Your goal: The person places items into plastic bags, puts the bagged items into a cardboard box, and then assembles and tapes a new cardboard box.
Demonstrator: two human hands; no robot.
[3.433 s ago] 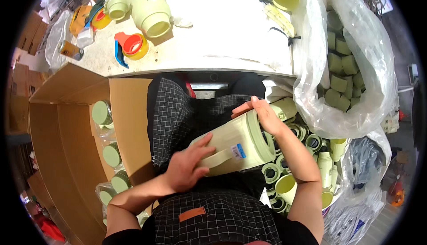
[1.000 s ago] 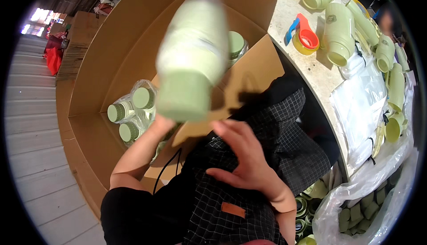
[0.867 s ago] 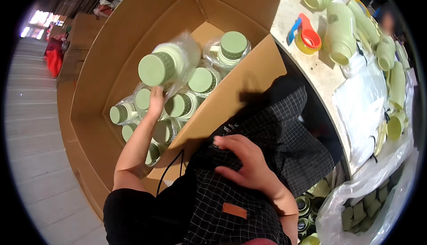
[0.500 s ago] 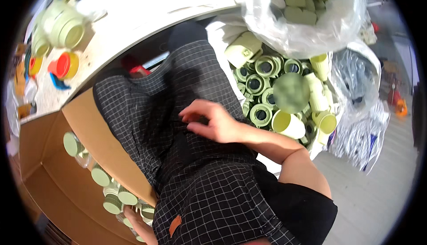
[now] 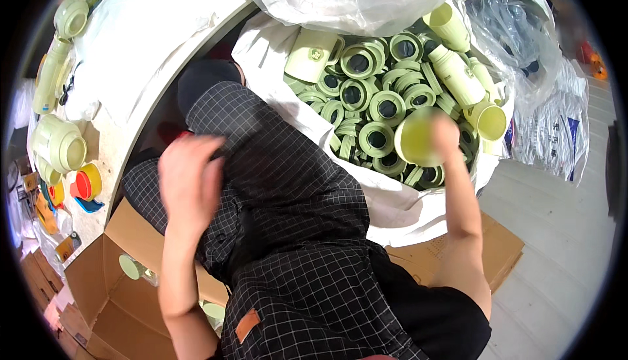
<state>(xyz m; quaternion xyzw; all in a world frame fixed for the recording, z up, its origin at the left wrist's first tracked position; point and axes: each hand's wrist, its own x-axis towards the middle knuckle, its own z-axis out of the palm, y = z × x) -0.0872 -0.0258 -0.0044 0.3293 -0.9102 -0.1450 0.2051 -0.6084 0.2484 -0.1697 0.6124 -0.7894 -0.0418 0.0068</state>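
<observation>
Over the sack at the right, my right hand (image 5: 446, 139) is closed on the side of a pale green cup (image 5: 413, 143), its open mouth turned up toward me. Hand and cup are partly blurred. Beneath them the white woven sack (image 5: 399, 219) holds several green ring-shaped lids (image 5: 387, 109) with dark centres, along with a green bottle body (image 5: 456, 77) and other cups (image 5: 489, 120). My left hand (image 5: 191, 180) hovers above my left knee, smeared by motion. Its fingers are loosely bent and apart, with nothing visible in them.
An open cardboard box (image 5: 124, 304) stands at the lower left with green-capped pieces (image 5: 131, 266) inside. Along the left, a white-covered table (image 5: 163, 30) carries green jugs (image 5: 60, 143) and a red-yellow tub (image 5: 88, 182). Clear plastic bags (image 5: 513, 39) border the sack; flattened cardboard (image 5: 497, 249) lies below.
My left hand has come up out of the box to above my knee. My right hand has moved from over my lap to the sack and taken hold of a cup. The view has shifted.
</observation>
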